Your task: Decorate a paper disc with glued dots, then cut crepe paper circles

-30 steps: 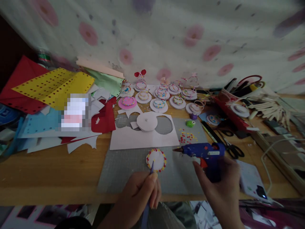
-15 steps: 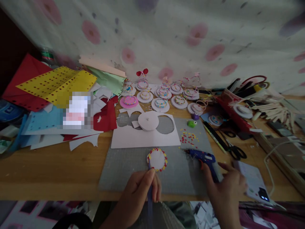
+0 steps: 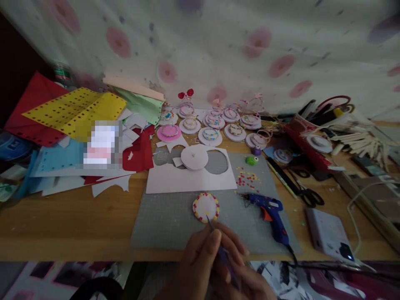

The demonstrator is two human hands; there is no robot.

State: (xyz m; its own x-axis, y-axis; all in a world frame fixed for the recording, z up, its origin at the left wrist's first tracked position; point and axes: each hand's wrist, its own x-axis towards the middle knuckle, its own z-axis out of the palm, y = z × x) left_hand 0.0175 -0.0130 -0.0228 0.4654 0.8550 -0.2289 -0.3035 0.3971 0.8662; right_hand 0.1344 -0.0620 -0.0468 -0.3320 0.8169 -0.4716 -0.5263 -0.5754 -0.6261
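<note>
Just below the white paper disc, both my hands meet around slim purple tweezers. My left hand pinches them with the thumb on top. My right hand is closed in against their lower part, partly overlapped by the left. The tip reaches the disc's lower edge, beside a small yellow dot. Red and yellow paper dots ring the disc, which lies on the grey cutting mat. On the mat to the right, the blue glue gun lies untouched.
Loose red and yellow dots are scattered behind the glue gun. A cut white sheet bears another disc. Scissors and a phone lie right. Decorated discs stand at the back, coloured papers left.
My right hand has left the glue gun and come in to the tweezers beside my left hand. The left hand and tweezers have shifted right and down; the glue gun now lies free.
</note>
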